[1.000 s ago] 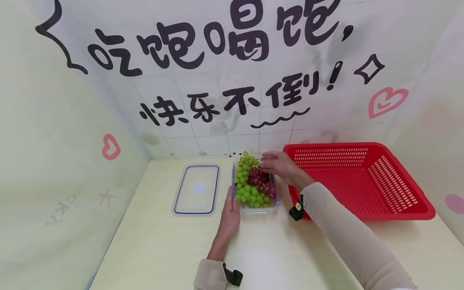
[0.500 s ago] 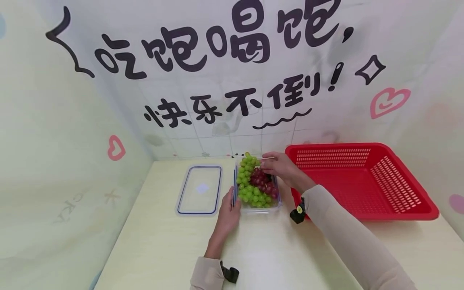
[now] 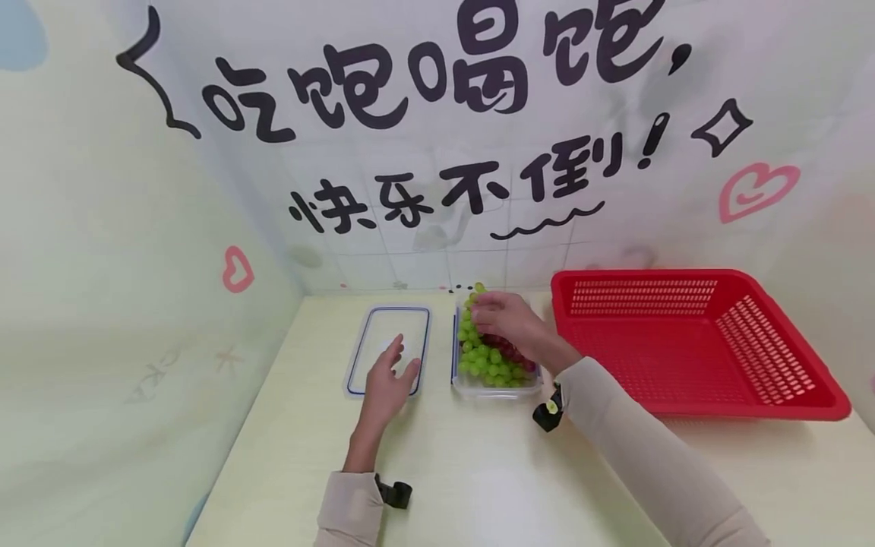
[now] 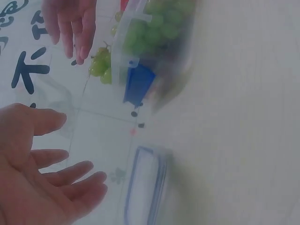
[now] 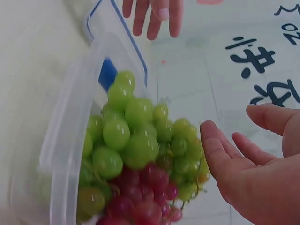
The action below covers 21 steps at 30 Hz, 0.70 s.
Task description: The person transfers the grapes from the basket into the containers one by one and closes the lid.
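Note:
A clear plastic food container (image 3: 495,393) with blue clips stands on the table, filled with green grapes (image 3: 491,368) and a bunch of red grapes (image 5: 143,190). Above its far part is my right hand (image 3: 514,323), covering some of the fruit in the head view. The right wrist view shows that hand's fingers spread beside the green bunch, holding nothing. My left hand (image 3: 388,386) hovers over the container's lid (image 3: 365,342), which lies flat to the left and has a blue seal. Its fingers are loosely spread and hold nothing, as the left wrist view shows.
A large red plastic basket (image 3: 656,365) with perforated sides stands on the right of the table (image 3: 472,471). Behind the table rises a pale wall covering (image 3: 437,190) with black lettering. Some grapes stick up over the container's far rim.
My left hand has let go of the container's left side and moved left over the lid. My right hand has shifted slightly nearer over the grapes. The head view has turned slightly left.

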Available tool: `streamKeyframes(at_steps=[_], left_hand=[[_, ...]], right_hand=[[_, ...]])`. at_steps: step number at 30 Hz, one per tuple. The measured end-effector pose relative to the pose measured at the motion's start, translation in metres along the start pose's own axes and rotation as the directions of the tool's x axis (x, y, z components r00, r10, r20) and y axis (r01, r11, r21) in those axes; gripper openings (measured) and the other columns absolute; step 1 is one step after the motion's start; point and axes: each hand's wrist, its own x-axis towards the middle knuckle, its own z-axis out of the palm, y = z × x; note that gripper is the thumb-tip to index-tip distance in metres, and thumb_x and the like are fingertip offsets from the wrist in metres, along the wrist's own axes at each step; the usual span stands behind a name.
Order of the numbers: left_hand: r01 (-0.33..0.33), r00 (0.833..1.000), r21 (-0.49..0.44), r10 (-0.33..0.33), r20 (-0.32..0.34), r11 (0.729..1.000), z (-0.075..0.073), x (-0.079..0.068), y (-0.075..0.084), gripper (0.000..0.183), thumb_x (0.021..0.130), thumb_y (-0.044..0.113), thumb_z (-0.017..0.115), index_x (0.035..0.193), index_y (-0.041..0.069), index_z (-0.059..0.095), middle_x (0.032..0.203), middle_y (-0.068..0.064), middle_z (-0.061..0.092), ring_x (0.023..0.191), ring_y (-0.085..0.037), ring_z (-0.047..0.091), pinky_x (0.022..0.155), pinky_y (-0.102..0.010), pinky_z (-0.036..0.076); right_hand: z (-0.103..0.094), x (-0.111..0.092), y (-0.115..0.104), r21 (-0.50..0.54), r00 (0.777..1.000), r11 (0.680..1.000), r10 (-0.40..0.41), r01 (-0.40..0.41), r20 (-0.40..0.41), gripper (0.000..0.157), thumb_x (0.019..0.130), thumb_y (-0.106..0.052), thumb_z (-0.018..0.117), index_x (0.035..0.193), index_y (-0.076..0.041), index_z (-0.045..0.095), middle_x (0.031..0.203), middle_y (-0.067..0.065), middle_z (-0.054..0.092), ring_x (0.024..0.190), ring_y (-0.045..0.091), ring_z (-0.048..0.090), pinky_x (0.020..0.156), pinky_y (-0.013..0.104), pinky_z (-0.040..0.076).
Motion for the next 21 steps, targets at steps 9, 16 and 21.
streamKeyframes(at_steps=[9,16,21], left_hand=[[0.012,0.998,0.1,-0.006,-0.062,0.995,-0.031,0.015,-0.014,0.056,0.097,0.015,0.062,0.148,0.0,0.043,0.141,-0.025,0.052,0.133,-0.042,0.047,0.109,-0.056,0.042],[-0.009,0.994,0.235,0.035,-0.104,0.972,-0.051,0.033,-0.031,0.055,0.092,0.008,0.065,0.141,-0.007,0.048,0.132,-0.03,0.056,0.126,-0.047,0.05,0.105,-0.057,0.043],[0.059,0.994,0.284,-0.032,-0.1,0.957,-0.066,0.043,-0.047,0.056,0.092,0.009,0.064,0.142,-0.007,0.046,0.136,-0.032,0.051,0.128,-0.047,0.047,0.108,-0.057,0.04]], right_hand=[[0.044,0.011,-0.001,-0.045,0.99,0.994,-0.095,0.1,0.101,0.047,0.101,-0.012,0.057,0.144,0.001,0.046,0.143,0.021,0.053,0.128,0.033,0.056,0.109,0.046,0.046],[0.081,0.022,0.002,-0.013,0.999,0.999,-0.034,0.035,0.006,0.044,0.1,-0.015,0.06,0.14,0.002,0.05,0.134,0.019,0.059,0.123,0.035,0.059,0.106,0.045,0.049],[0.106,0.023,0.006,0.031,0.999,0.999,0.033,-0.032,-0.036,0.055,0.098,-0.023,0.063,0.143,0.003,0.046,0.142,0.02,0.052,0.129,0.036,0.053,0.108,0.046,0.047]])
